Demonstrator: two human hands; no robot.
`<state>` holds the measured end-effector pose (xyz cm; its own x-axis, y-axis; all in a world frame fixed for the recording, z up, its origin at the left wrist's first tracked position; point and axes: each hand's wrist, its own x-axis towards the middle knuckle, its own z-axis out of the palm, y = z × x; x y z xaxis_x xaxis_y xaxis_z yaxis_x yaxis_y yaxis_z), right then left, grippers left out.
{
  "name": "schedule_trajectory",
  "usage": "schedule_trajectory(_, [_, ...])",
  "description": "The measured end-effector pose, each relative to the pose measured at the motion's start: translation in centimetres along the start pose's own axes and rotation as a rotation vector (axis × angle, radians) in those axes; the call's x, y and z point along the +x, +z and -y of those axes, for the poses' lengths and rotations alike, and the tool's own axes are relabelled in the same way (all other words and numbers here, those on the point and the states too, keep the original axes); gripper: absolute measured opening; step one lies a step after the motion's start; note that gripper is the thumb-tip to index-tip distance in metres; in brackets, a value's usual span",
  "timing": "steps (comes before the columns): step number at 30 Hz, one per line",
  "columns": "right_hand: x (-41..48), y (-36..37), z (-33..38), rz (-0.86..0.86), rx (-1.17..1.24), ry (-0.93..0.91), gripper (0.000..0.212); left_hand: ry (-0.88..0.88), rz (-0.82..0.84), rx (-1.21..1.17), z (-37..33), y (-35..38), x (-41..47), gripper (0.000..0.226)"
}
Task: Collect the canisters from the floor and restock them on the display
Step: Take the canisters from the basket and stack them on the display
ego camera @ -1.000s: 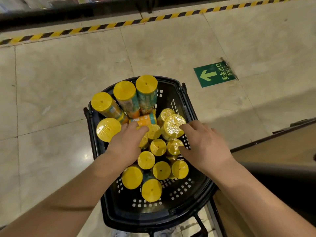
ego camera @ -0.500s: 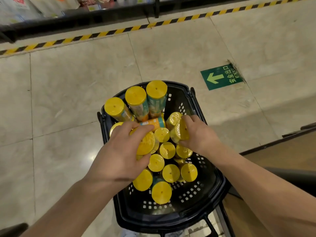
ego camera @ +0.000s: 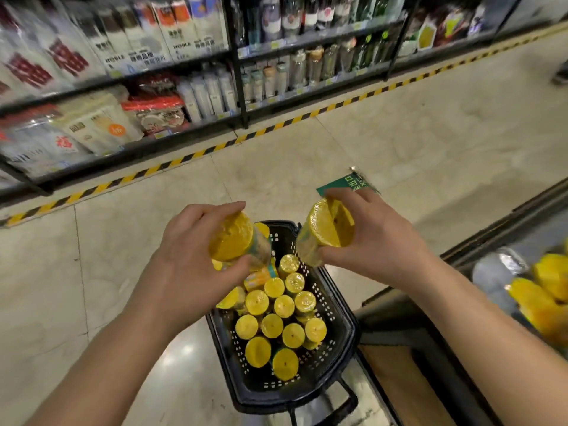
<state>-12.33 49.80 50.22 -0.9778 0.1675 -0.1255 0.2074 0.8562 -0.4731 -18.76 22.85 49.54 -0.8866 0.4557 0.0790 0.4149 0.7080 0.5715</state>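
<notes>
Left hand clasps left canister, right hand clasps right canister — bodies mostly hidden, over basket

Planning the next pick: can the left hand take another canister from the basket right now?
Probably not yet: the left hand already grips a canister, so it is occupied. The way itself looks free: the basket stands open right below, remaining canisters lid-up.

1. "NOBLE" in dark letters, on white bags up top.
2. Red "福", somewhat blurred, on a pale bag lower left.
3. Green floor sign: white Chinese characters, partly covered, unreadable.
</notes>
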Motion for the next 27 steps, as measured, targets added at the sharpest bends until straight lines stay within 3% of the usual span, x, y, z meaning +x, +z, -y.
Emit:
schedule_trajectory(7, [-7.0, -15.2, 6.5, -0.184, 0.073, 0.007, 0.087, 0.145, -0.108, -0.119, -11.0, -12.2, 1.2, 0.070])
schedule_trajectory(14, [-13.6, -26.9, 9.4, -0.463, 0.233, -0.001, 0.086, 0.271, -0.084, -0.326, -20.6, -19.9, 1.9, 0.062])
schedule_trajectory(22, [-22.4, -31.2, 9.1, -0.814, 0.538, 0.009, 0.078, 0.399, -0.007, -0.621, -30.5, -20.9, 0.8, 0.067])
schedule_trajectory(27, [-27.9, -31.9, 7.7, -0.973, 0.582, 0.097, 0.080, 0.476, 0.125, -0.701, -34.9, -18.4, 0.0, 0.069])
